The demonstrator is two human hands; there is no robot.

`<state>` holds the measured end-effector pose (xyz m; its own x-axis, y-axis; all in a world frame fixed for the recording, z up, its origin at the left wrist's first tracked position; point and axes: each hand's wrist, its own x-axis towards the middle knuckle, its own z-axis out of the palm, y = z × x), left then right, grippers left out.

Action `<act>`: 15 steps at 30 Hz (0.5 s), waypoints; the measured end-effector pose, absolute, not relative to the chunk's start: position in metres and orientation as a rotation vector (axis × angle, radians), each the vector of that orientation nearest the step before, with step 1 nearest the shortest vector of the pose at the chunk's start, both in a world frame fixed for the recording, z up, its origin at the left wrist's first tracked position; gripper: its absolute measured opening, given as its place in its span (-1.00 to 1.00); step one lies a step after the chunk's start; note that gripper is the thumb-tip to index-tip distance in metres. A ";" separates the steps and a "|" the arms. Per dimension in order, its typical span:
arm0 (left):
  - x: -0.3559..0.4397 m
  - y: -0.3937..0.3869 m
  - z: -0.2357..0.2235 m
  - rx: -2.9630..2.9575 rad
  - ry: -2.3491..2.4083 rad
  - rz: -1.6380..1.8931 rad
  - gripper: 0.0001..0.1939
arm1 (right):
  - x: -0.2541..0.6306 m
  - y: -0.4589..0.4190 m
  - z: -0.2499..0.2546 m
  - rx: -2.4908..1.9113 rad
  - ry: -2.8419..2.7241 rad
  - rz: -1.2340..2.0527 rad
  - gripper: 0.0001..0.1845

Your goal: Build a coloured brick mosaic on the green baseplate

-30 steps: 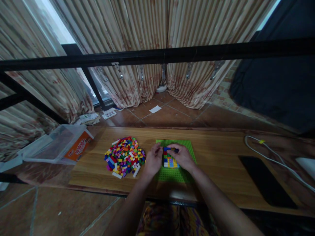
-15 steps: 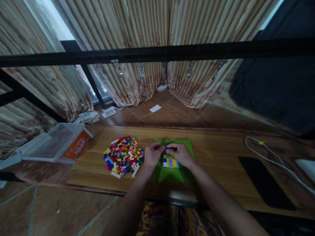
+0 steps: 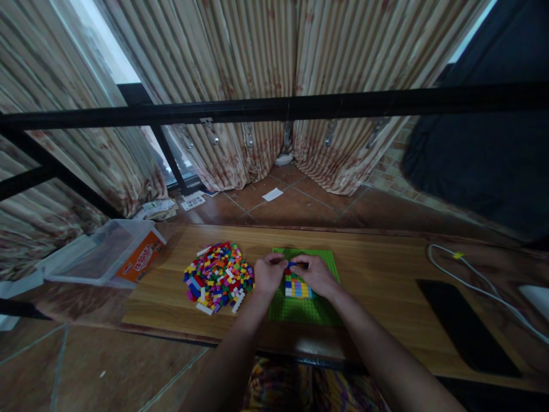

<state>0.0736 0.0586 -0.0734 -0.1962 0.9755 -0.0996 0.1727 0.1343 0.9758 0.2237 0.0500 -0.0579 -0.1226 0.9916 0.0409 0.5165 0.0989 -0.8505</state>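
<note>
Over the green studded baseplate (image 3: 295,312), my two hands meet at a small blue building brick (image 3: 292,264). My right hand (image 3: 318,274) pinches the brick from the right. My left hand (image 3: 269,276) has thumb and fingers closed at its left end; the fingertips partly cover it. Just below the fingers, a block of joined bricks (image 3: 298,289) in yellow, light blue, white, blue and other colours is fixed to the plate. My right fingers hide its upper right part. Left of my left hand lies a heap of loose coloured bricks (image 3: 219,274).
A clear plastic box (image 3: 98,252) with an orange label stands left of the wooden board (image 3: 377,286). At the right lie a black flat slab (image 3: 465,323) and a white cable (image 3: 476,272). A dark metal rail (image 3: 257,109) crosses beyond the board, before striped curtains (image 3: 240,51).
The whole view has shifted slightly, so things sit a little lower. Both hands stay together at the blue brick over the plate, with hardly any movement.
</note>
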 end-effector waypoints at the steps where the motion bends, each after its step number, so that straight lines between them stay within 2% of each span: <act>1: 0.074 0.059 -0.073 1.167 1.552 1.159 -0.85 | 0.224 0.050 -0.058 -1.486 -1.724 0.917 -0.82; 10: 0.085 0.049 -0.067 1.217 1.625 1.187 -0.81 | 0.222 0.047 -0.068 -1.396 -1.672 0.934 -0.80; 15: 0.078 0.036 -0.049 1.271 1.638 1.230 -0.78 | 0.238 0.033 -0.065 -1.405 -1.537 0.829 -0.58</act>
